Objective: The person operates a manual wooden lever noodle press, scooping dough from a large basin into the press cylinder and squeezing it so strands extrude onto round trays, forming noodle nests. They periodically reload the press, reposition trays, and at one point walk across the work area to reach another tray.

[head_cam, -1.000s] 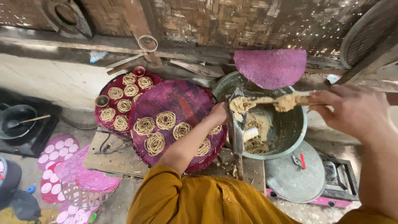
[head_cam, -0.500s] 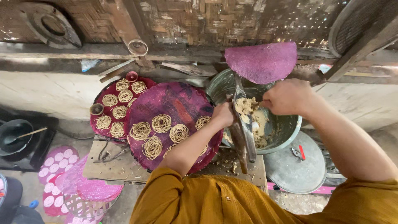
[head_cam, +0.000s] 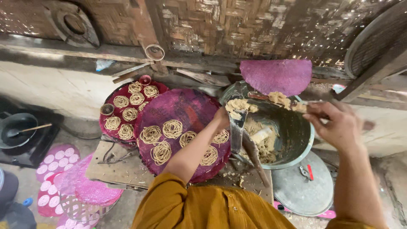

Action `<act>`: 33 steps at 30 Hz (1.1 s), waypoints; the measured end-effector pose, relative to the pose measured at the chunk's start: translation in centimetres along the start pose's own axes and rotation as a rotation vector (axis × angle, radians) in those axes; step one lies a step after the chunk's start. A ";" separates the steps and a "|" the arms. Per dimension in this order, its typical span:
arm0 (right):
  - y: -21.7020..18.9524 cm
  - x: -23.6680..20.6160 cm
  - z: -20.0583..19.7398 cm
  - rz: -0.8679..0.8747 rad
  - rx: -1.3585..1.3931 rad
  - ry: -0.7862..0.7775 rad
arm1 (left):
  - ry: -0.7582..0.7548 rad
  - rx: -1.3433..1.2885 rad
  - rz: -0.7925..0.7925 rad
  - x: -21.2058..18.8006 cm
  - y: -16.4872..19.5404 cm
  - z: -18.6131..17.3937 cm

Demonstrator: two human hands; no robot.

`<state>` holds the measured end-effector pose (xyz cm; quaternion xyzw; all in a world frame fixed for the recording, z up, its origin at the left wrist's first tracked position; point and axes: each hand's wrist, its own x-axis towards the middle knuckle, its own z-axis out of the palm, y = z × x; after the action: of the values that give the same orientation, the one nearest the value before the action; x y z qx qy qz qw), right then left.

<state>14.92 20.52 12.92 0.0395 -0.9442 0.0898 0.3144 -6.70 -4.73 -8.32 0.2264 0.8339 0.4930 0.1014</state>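
Observation:
My left hand [head_cam: 221, 118] grips the top of a metal noodle press [head_cam: 237, 127] at the near rim of a green bowl [head_cam: 310, 142] that holds beige dough [head_cam: 263, 144]. A lump of dough [head_cam: 238, 104] sits on top of the press. My right hand [head_cam: 335, 126] is over the bowl's right side, closed on a thin stick [head_cam: 285, 99] smeared with dough that points left toward the press. Left of the press lies a round purple woven tray [head_cam: 186, 108] with several noodle coils [head_cam: 172, 128].
A second red tray [head_cam: 111, 111] of coils sits behind the purple one. A purple half-disc [head_cam: 277, 76] leans on the wall ledge. A metal lid [head_cam: 303, 188] lies lower right, pink patterned mats [head_cam: 53, 167] lower left, and a dark pan [head_cam: 17, 129] far left.
My right hand was down at the press half a second ago; it has drawn back to the right with the dough-covered stick. The left hand stays on the press.

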 end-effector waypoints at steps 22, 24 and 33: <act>-3.3 -5.4 8.2 0.161 -0.078 0.120 | -0.048 0.241 -0.027 3.0 2.3 3.8; -3.3 -5.9 8.3 0.164 0.005 0.097 | 0.003 0.168 -0.069 3.5 2.2 3.2; 2.6 -6.4 12.0 0.546 0.483 0.049 | -0.072 0.165 0.043 3.5 2.9 2.6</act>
<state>12.68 20.89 -0.73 -0.1430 -0.8636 0.3919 0.2831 -7.91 0.16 -6.87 0.2693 0.8624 0.4164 0.1020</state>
